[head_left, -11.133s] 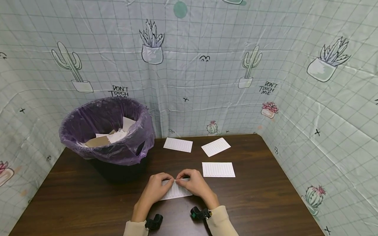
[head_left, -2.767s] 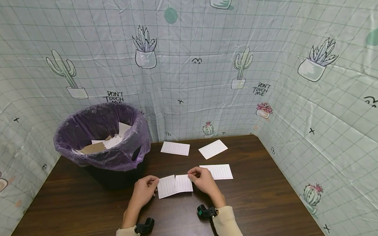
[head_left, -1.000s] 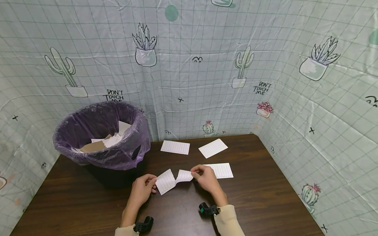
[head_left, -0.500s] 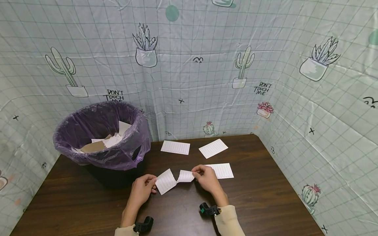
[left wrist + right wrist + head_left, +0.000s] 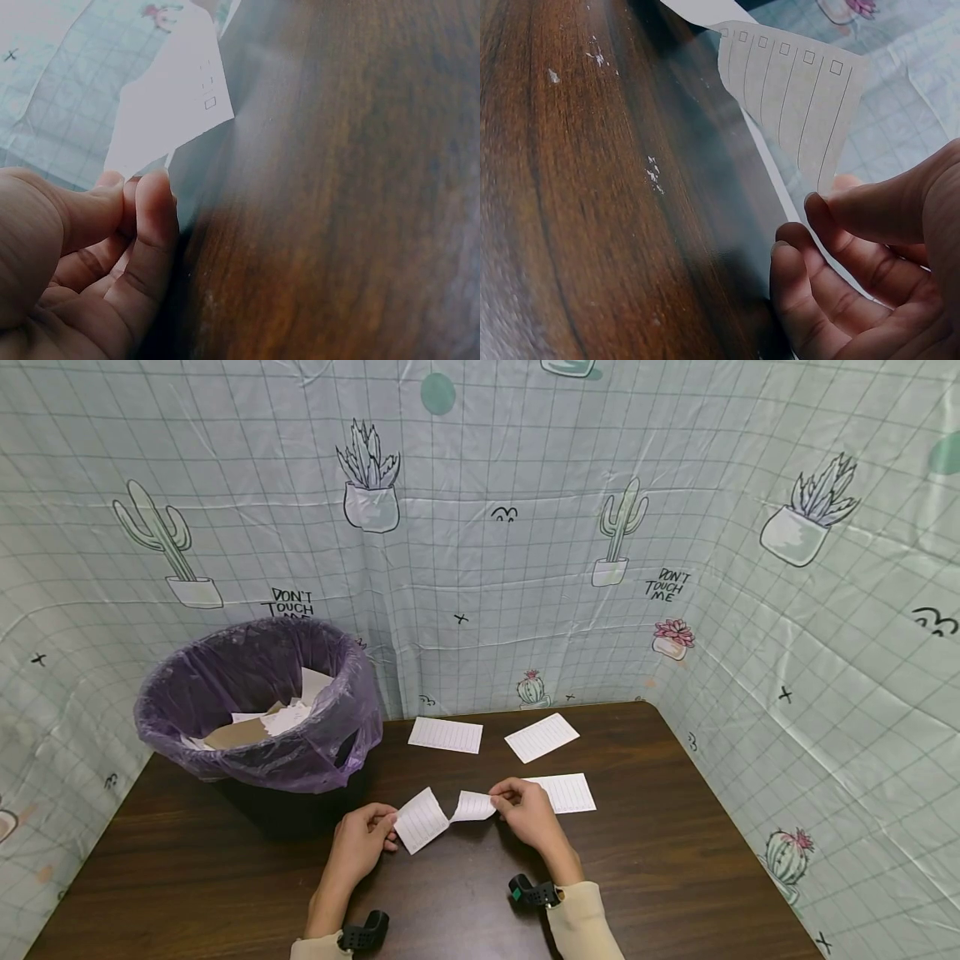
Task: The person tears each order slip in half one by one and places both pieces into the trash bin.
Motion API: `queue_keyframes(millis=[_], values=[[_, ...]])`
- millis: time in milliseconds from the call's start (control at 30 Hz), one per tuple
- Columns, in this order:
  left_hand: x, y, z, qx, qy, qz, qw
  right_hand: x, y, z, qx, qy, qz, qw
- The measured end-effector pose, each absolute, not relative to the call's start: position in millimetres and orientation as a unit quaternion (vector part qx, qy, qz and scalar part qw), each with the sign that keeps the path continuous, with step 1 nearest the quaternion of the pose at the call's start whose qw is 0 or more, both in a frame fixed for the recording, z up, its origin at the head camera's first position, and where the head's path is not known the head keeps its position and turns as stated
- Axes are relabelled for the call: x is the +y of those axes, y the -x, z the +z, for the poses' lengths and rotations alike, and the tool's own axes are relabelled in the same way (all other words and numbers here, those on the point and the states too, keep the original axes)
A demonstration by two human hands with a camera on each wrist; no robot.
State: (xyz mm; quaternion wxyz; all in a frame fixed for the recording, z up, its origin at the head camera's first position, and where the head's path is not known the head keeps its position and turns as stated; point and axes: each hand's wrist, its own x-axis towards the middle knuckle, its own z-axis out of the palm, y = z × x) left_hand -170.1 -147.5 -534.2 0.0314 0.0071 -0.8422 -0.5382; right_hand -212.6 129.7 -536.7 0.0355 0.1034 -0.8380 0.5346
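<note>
A white lined paper card (image 5: 421,821), printed with small checkboxes, is torn from its top edge down the middle. Its two halves meet only at a narrow strip near the bottom. My left hand (image 5: 361,847) pinches the outer edge of the left half between thumb and fingertips. The right hand (image 5: 527,812) pinches the outer edge of the other half, which curls and tilts in the right wrist view. Behind the right hand lies another lined card (image 5: 567,793), partly covered by it. Two more cards, one left (image 5: 446,735) and one right (image 5: 542,737), lie farther back.
A black bin with a purple liner (image 5: 352,727) stands at the back left, holding torn paper and brown cardboard (image 5: 238,733). The dark wooden table (image 5: 660,860) ends at a patterned cloth backdrop (image 5: 465,568). Small white specks (image 5: 654,176) mark the tabletop.
Both hands first pinched the card's top middle, then moved out to its side edges. The tear has opened wide and the halves have tilted apart. Over the last second the right hand shifts slightly right.
</note>
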Motion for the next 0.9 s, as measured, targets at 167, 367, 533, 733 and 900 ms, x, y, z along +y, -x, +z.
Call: queue_keyframes(millis=[167, 367, 533, 733, 900], values=[[-148, 170, -533, -0.842, -0.008, -0.539, 0.03, 130, 212, -536, -0.839, -0.103, 0.534, 0.039], [-147, 169, -531, -0.839, -0.011, -0.543, 0.03, 131, 212, -533, -0.835, -0.093, 0.54, 0.046], [-147, 168, -531, -0.837, -0.012, -0.547, 0.031, 135, 212, -531, -0.834, -0.082, 0.542, 0.066], [-147, 169, -531, -0.838, -0.013, -0.544, 0.033, 143, 212, -529, -0.837, -0.069, 0.535, 0.089], [-147, 169, -530, -0.841, -0.011, -0.54, 0.04, 145, 214, -527, -0.846, -0.082, 0.516, 0.106]])
